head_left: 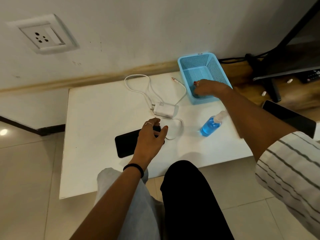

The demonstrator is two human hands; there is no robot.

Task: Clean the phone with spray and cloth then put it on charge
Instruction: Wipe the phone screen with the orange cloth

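A black phone [126, 144] lies flat on the low white table [97, 118]. My left hand [149, 137] rests over its right end, fingers curled around it. My right hand [207, 89] reaches down into the blue mesh basket [204, 66] at the table's far right; what it touches is hidden, and no cloth shows. A spray bottle [210, 126] of blue liquid stands right of the phone. The white charger plug [164, 110] with its looped white cable [138, 84] lies behind the phone. A wall socket [43, 36] sits on the wall at upper left.
A second dark phone [287, 116] lies partly over the table's right edge. A TV on a stand [275, 90] with black cables fills the far right. My knees sit against the table's front edge. Tiled floor lies to the left.
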